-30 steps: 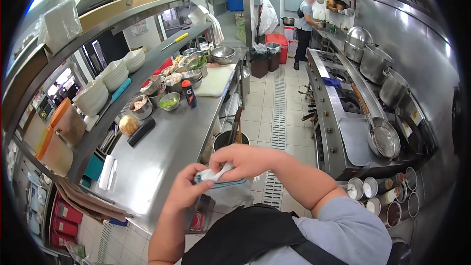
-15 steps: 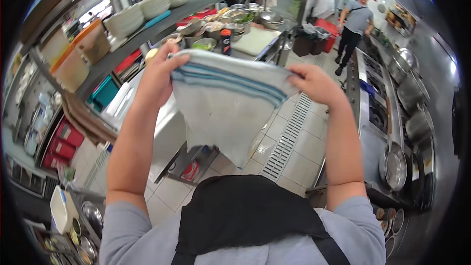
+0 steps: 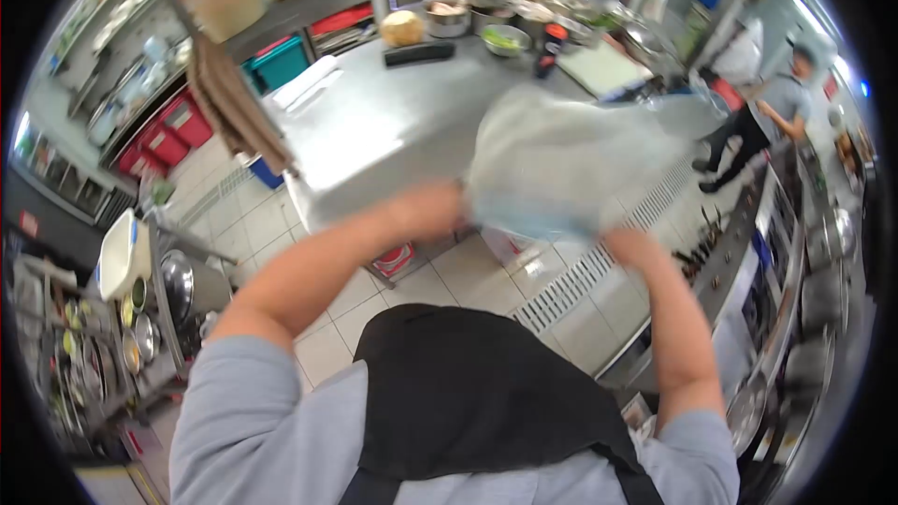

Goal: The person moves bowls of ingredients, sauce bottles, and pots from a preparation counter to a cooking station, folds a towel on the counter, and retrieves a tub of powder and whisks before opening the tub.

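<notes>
A white towel (image 3: pixel 561 154) with blue stripes billows up and away in front of me, smeared by motion. My left hand (image 3: pixel 432 209) is closed on its near left corner, by the striped edge. The near right corner is in my right hand (image 3: pixel 632 249), also closed. Both hands are blurred and held low before my chest, beside the steel worktable (image 3: pixel 374 145). The towel's far part spreads toward the right and hides some of the floor and table end.
Beyond the towel, the table bears a white cutting board (image 3: pixel 603 69), a bowl of greens (image 3: pixel 505 39) and a dark bottle (image 3: pixel 550 51). A person (image 3: pixel 762 117) stands by the stove at right. A floor drain grate (image 3: pixel 571 290) runs between. A shelf rack (image 3: pixel 154 318) stands left.
Both hands have dropped, and the towel that hung down from them now flies outward and up. My view has turned left, showing more of the table. The other person's arms are now bent.
</notes>
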The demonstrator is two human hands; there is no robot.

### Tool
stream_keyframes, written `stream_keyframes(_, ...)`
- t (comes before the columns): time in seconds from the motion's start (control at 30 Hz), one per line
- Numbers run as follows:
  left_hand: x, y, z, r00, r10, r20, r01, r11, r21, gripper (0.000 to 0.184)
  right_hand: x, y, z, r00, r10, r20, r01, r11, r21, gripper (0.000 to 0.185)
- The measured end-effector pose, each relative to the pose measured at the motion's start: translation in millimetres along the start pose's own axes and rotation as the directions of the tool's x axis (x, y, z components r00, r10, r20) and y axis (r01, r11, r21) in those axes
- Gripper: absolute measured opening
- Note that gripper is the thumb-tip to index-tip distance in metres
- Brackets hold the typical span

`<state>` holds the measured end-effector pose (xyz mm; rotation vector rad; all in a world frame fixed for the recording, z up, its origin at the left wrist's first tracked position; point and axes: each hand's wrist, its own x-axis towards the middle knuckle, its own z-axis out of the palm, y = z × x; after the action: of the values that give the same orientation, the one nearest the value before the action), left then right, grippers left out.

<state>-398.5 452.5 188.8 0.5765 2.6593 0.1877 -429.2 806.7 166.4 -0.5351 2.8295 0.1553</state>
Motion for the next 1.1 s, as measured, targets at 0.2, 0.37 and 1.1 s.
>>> stream_keyframes(0.2, 13, -34, 110, 0.85, -0.056, -0.523, -0.237, 0.848, -0.475, 0.023, -11, 30, 57, 0.995, -0.049, -0.092, 0.087, 0.87, 0.485, 0.023)
stream_keyframes(0.37, -6, -47, 41, 0.975, -0.201, -0.095, 0.009, 0.465, -0.885, 0.029, 37, 15, 27, 0.974, -0.024, -0.226, 0.174, 0.721, 0.671, 0.017)
stream_keyframes(1.1, -75, -134, -51, 0.843, -0.389, -0.371, -0.235, 0.353, -0.906, 0.028, 182, -32, -138, 0.958, -0.133, -0.255, 0.274, 0.151, 0.95, 0.014)
